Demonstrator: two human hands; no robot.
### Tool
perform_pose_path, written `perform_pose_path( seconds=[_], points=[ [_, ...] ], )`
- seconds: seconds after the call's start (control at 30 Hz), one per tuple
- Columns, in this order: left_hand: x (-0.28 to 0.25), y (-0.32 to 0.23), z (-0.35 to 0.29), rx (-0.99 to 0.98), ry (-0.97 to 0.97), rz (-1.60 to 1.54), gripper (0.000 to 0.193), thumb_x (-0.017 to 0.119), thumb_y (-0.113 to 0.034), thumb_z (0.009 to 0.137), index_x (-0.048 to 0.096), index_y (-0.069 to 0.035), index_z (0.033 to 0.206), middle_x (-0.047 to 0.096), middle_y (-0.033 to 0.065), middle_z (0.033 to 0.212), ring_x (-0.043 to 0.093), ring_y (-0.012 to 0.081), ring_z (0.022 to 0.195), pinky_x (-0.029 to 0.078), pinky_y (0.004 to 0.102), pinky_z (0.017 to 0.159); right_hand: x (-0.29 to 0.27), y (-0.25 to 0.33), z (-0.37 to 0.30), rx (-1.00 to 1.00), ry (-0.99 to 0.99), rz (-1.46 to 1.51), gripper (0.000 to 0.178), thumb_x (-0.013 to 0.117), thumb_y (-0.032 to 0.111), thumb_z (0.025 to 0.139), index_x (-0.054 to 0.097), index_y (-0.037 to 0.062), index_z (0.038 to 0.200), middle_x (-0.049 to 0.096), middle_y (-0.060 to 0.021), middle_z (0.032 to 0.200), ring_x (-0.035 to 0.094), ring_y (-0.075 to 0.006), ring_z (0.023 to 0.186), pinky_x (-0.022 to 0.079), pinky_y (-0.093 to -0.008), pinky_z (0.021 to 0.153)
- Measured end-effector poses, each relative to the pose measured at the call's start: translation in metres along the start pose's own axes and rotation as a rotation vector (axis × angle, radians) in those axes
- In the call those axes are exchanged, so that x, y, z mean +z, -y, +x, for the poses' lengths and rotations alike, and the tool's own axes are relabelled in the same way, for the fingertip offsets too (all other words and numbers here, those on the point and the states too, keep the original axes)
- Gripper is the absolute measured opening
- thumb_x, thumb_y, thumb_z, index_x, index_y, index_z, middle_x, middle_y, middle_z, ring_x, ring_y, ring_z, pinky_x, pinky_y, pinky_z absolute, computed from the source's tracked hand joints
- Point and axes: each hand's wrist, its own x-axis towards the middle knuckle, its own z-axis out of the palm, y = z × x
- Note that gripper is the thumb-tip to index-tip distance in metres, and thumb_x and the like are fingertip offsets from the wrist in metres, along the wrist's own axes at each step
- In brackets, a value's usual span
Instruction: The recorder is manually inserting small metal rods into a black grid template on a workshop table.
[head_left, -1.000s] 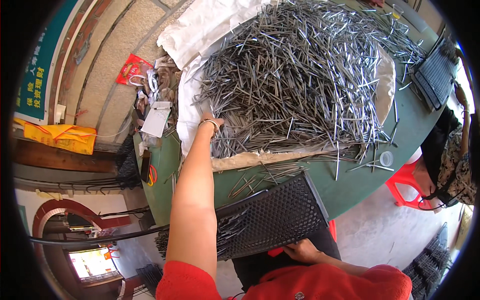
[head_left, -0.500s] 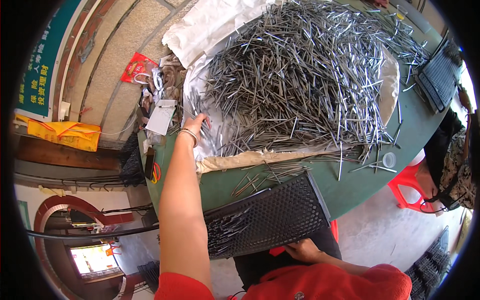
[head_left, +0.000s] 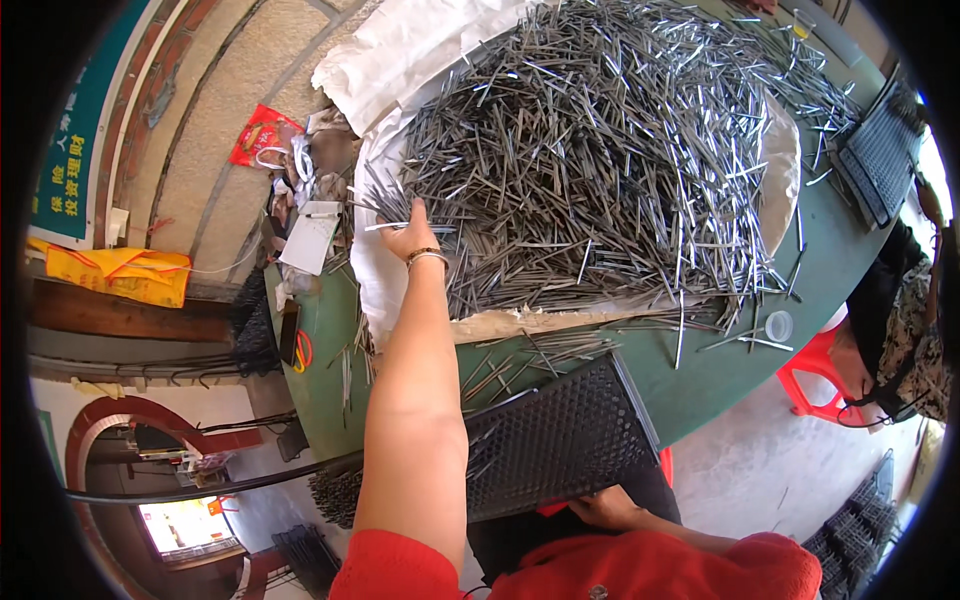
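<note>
- The green table (head_left: 690,392) is the broadest thing; its rim curves away at the right, and a strip of its surface shows between sheet and tray, giving the left arm room along the near side.
- A white sheet (head_left: 385,65) lies on it, rumpled up at the far left, with a rolled brownish near edge.
- The heap of thin metallic strips (head_left: 590,170) fills most of the sheet and spills past its far right edge.
- The black perforated tray (head_left: 565,440) slants along the table's near edge; the left forearm passes across its left part.
- The left hand (head_left: 408,236) is at the heap's left edge, its fingers drawn in around a loose bundle of strips (head_left: 382,193); the bundle fans out beyond the thumb, over the sheet, with the main heap just to the right.
- The right hand (head_left: 605,507) is at the tray's lower edge; its fingers are hidden, so their grip cannot be told.
- Orange-handled scissors (head_left: 304,350) lie near the table's left edge.
</note>
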Motion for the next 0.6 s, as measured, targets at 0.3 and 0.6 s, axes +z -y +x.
perform_pose_path(
  seconds=[0.3,0.6],
  points=[
    [0.015,-0.003,-0.038,-0.179,0.155,0.023,0.055,0.073,-0.017,0.076,0.051,0.008,0.119,0.062,0.0174,0.109,0.060,0.0242,0.094,0.045,0.0339,0.088,-0.025,0.029,0.013,0.019,-0.067,0.036,0.020,0.063,0.018,0.082,0.064,0.0075,0.098,0.061,-0.0165,0.104,0.058,-0.0362,0.097,0.047,-0.0448,0.080],
    [0.014,-0.063,0.042,-0.515,0.099,-0.620,0.020,0.064,-0.014,0.079,0.052,0.000,0.087,0.055,0.0093,0.064,0.054,0.0203,0.054,0.048,0.0390,0.054,-0.012,0.014,-0.003,0.024,-0.033,-0.004,0.021,0.063,0.015,0.082,0.064,0.0054,0.101,0.064,-0.0162,0.092,0.062,-0.0349,0.082,0.051,-0.0416,0.070]
  ],
)
